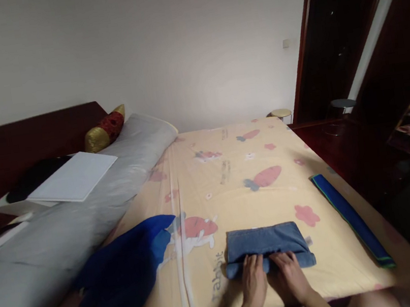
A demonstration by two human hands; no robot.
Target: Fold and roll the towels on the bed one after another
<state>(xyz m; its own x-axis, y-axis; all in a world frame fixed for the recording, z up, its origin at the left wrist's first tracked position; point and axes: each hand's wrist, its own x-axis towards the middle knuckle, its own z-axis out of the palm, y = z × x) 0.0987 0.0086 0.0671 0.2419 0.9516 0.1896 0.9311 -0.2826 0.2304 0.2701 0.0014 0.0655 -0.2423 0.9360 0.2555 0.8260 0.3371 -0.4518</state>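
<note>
A folded blue denim garment [265, 243] lies on the yellow carrot-print bed sheet [238, 169] near the bed's front edge. Both of my hands rest on its near edge. My left hand [253, 279] lies with fingers stretched forward onto the denim fold. My right hand [291, 275] sits beside it, fingers flat and pressing on the same edge. Neither hand lifts the cloth.
A crumpled dark blue cloth [125, 273] lies to the left. A folded blue strip with a green edge [351, 219] lies at the right bed edge. A long grey bolster [83, 212], white paper [73, 177] and a red-gold pillow [106, 130] lie by the headboard.
</note>
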